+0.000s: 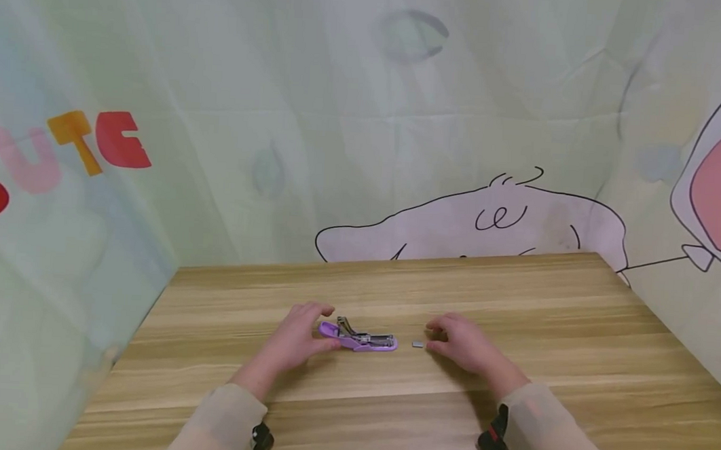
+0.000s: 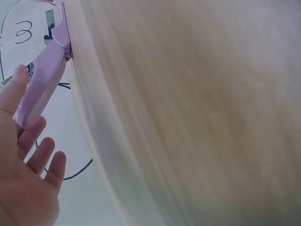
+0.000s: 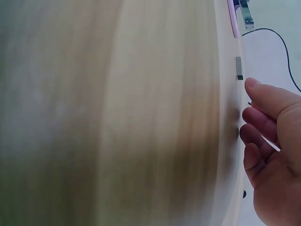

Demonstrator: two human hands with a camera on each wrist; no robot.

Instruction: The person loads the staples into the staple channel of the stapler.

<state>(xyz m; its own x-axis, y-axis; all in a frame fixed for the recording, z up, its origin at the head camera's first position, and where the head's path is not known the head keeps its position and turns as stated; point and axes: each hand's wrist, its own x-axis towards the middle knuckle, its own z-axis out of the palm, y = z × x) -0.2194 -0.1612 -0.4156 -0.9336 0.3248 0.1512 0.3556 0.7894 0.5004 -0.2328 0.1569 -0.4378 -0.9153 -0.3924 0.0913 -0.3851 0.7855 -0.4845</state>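
- Stapler: the purple stapler [image 1: 366, 341] lies at mid-table, opened out, its metal arm [image 1: 347, 327] raised toward the left.
- Left hand: the left hand [image 1: 293, 336] surrounds the stapler's left end; whether it pinches cannot be told.
- Right hand: the right hand [image 1: 465, 346] is unclenched and holds nothing, its thumb just right of a small grey strip [image 1: 417, 344], probably staples.
- Hazards: a fingertip meeting the thin strip sideways might push it away; uneven pressure on the stapler's left end might tilt or slide it.
- Surroundings: a printed curtain [image 1: 268, 118] hangs beyond the table's [image 1: 394, 288] far edge; the left hand partly masks the stapler.
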